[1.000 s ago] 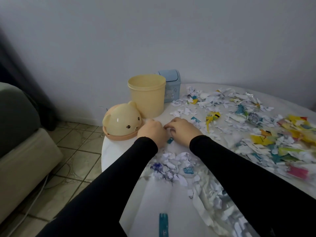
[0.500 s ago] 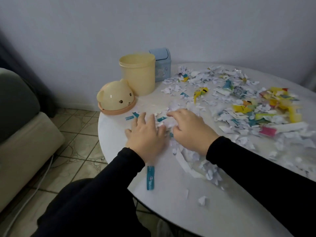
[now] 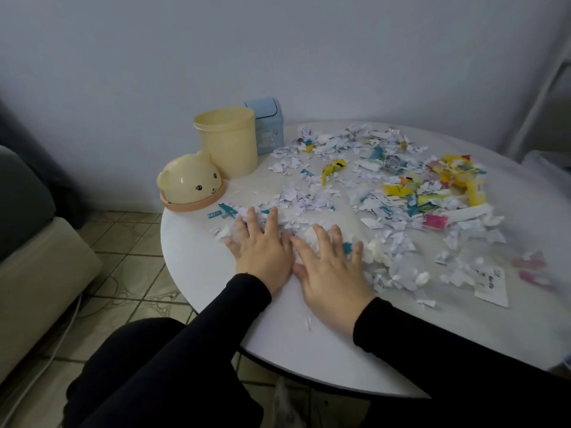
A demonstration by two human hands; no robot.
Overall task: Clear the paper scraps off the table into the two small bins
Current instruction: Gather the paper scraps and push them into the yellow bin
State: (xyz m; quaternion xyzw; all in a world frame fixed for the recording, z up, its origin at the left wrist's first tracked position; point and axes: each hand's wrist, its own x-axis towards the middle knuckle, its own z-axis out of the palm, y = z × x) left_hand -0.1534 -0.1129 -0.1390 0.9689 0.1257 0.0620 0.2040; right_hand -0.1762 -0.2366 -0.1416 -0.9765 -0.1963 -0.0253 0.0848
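The fingers [image 3: 272, 218] of the left hand [image 3: 262, 253] lie straight and spread, palm down, their tips pressing into a drift of white paper scraps [image 3: 296, 208] near the table's left edge. Beside it, the right hand [image 3: 332, 274] lies the same way, fingers flat and splayed over more white bits and one small blue piece (neither hand grasps anything; both simply press on the litter). The thumbs nearly meet between the two hands. Both wrists run back into black sleeves [image 3: 432, 344].

Outward from the hands, the scraps cover most of the round white table [image 3: 197, 267]: white and pale lilac pieces just ahead of the fingertips, yellow, teal and pink wrappers [image 3: 432, 193] farther to the right, and a white printed slip [image 3: 492, 287] lying apart near the right side.

At the far left of the table stands an open cream bin [image 3: 228, 140], upright, with a small blue bin [image 3: 268, 125] just behind it, its swing lid in place. The cream bin's bear-faced lid [image 3: 190, 185] rests on the tabletop in front of it, near the edge.

Below the table edge are tiled floor [image 3: 123, 273] and a beige sofa [image 3: 34, 267] at the left.
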